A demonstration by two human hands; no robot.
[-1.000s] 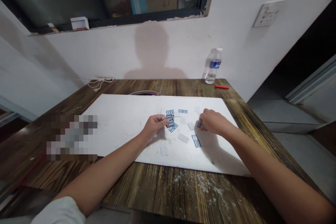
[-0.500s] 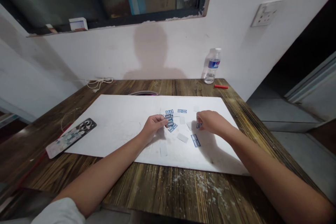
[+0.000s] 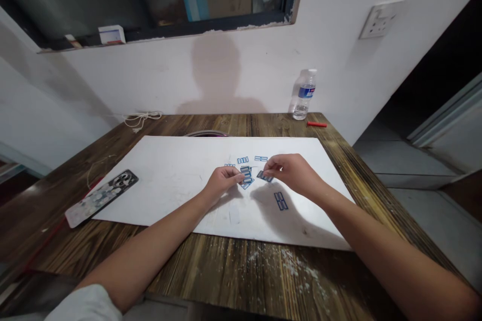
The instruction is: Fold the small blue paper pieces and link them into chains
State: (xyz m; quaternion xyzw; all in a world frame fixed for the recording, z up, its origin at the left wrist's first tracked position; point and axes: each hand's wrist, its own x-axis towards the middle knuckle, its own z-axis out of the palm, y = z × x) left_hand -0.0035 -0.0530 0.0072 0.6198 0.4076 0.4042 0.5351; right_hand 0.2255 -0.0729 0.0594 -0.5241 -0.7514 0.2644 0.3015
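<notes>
in the middle of the frame, a person's two bare hands are over a white board (image 3: 158, 180) that lies on a wooden table (image 3: 222, 273). the right hand (image 3: 291, 171) is near the board's centre, and its thumb and fingertips pinch one small blue-edged strip (image 3: 264, 176), a little above the surface. the left hand (image 3: 222, 181) is just beside it, with its fingers (image 3: 234, 176) pressed together, and i cannot tell if they hold something. close to those fingertips lies a small pile of blue-edged pieces (image 3: 246, 174), and three more pieces (image 3: 243, 160) lie a little above the pile. one other piece (image 3: 280, 201) lies apart, below the right hand. at left, a phone in a patterned case (image 3: 101, 198) rests across the board's edge, and at upper right stand a water bottle (image 3: 304, 95) and a red stick (image 3: 317, 124).
</notes>
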